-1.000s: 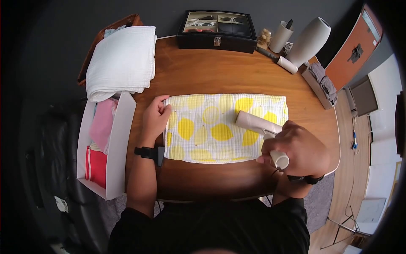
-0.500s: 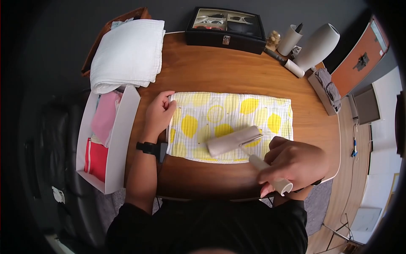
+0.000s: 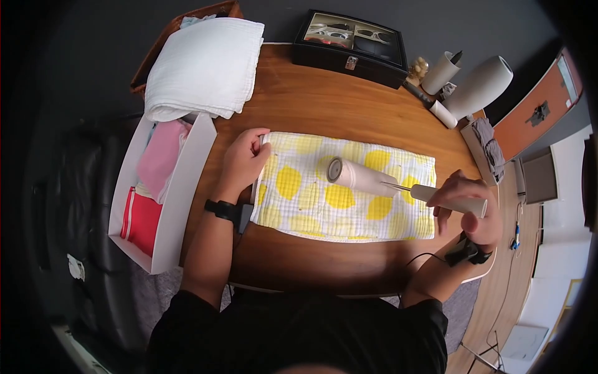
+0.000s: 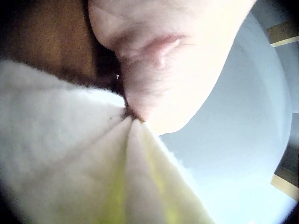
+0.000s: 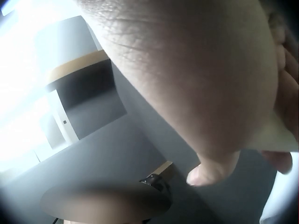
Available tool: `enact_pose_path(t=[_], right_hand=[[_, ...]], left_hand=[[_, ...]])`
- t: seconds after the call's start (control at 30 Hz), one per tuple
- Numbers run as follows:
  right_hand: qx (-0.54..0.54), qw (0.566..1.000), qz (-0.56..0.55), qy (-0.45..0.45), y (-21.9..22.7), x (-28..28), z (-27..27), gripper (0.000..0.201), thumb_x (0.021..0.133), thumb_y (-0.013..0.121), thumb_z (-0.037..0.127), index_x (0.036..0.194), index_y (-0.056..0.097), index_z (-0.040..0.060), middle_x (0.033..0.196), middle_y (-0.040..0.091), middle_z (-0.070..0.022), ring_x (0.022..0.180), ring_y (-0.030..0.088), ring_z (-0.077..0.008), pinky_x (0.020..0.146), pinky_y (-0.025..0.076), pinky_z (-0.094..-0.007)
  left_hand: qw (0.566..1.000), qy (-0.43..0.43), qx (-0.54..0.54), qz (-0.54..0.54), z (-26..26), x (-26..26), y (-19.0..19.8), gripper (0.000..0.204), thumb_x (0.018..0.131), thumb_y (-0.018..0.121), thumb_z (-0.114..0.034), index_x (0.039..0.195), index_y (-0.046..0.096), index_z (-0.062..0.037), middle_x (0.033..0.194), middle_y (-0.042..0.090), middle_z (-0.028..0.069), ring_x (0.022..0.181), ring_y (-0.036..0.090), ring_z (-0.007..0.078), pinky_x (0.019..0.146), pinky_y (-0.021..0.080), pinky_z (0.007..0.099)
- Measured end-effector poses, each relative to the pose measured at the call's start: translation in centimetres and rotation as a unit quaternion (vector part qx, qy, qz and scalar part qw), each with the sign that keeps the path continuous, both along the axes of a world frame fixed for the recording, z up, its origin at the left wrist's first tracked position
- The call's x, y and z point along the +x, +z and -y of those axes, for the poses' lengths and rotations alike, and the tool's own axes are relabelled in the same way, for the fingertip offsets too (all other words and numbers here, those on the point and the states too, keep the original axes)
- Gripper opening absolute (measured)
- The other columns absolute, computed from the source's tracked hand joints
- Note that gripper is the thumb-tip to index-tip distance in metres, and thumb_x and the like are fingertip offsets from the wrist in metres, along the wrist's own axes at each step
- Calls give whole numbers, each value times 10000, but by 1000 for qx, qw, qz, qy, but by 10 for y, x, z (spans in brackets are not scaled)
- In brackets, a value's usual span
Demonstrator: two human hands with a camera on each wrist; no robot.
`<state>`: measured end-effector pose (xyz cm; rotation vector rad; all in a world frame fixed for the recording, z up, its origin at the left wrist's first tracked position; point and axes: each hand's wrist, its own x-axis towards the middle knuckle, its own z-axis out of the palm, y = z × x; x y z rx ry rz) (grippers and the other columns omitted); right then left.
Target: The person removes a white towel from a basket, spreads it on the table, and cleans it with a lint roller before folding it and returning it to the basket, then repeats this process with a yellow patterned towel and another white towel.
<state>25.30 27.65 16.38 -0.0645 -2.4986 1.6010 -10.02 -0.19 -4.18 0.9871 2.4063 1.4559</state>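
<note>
A folded white muslin cloth with yellow lemon prints [image 3: 293, 215] lies flat on the wooden table. My left hand [image 3: 244, 163] pinches its upper left corner; in the left wrist view the cloth [image 4: 70, 149] gathers in folds at the fingertips of that hand [image 4: 173, 60]. In my right hand [image 3: 470, 202] is the white handle of a lint roller [image 3: 367, 179], gripped between fingers and thumb. The roller's head is over the middle of the cloth, its round end facing left. The right wrist view shows mostly the hand [image 5: 201, 79], with a sliver of the handle.
A white box [image 3: 192, 165] of folded pink and red fabrics stands at left, with white folded cloths [image 3: 202, 68] on a brown basket [image 3: 149, 59] behind. At the back are a glasses case [image 3: 349, 59], a second lint roller [image 3: 442, 114] and a white vase [image 3: 483, 87].
The lint roller swung down and left across the cloth, then back up and right. My right hand turned, its fingers now less tightly wrapped on the handle. The left hand still pinches the corner.
</note>
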Motion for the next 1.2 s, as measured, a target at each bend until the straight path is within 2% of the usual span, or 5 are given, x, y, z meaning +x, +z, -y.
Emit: enact_pose_path(t=[0.33, 0.47, 0.7, 0.97, 1.2], right_hand=[[-171, 969, -135, -119, -5, -26, 56, 438, 1116, 623, 361, 1149, 620, -76, 914, 732, -247, 655, 770, -329, 623, 609, -352], [-226, 951, -131, -165, -15, -55, 66, 246, 1077, 694, 124, 1204, 661, -84, 1056, 750, -142, 760, 782, -242, 700, 601, -309], [50, 954, -13, -297, -39, -81, 55, 174, 1032, 788, 152, 1077, 757, -14, 933, 751, -42, 786, 672, -101, 709, 530, -268], [67, 935, -136, -321, -36, -54, 13, 105, 1036, 713, 55, 1119, 712, -8, 1005, 699, -58, 978, 653, -133, 882, 522, -293], [-255, 903, -207, -277, -61, -89, 27, 81, 1025, 684, 46, 979, 618, 57, 786, 517, 35, 684, 457, -77, 674, 364, -252]], left_hand=[[1000, -4, -9, 7, -1, -1, 1, 304, 982, 745, -122, 1272, 718, -33, 800, 559, 14, 709, 553, 139, 683, 498, 312], [1000, -7, -13, 6, -1, -1, 1, 306, 984, 744, -128, 1274, 718, -36, 798, 565, 16, 711, 560, 142, 688, 502, 316], [1000, -6, -15, 7, 0, -1, 2, 309, 988, 744, -138, 1284, 716, -51, 791, 573, 16, 714, 573, 148, 696, 510, 323], [1000, -7, -13, 3, 0, -3, -3, 306, 991, 745, -144, 1280, 715, -48, 790, 581, 24, 710, 580, 160, 693, 512, 331], [1000, -9, -9, 12, 0, -1, 2, 301, 988, 743, -140, 1272, 714, -43, 779, 572, 25, 703, 576, 161, 684, 506, 334]])
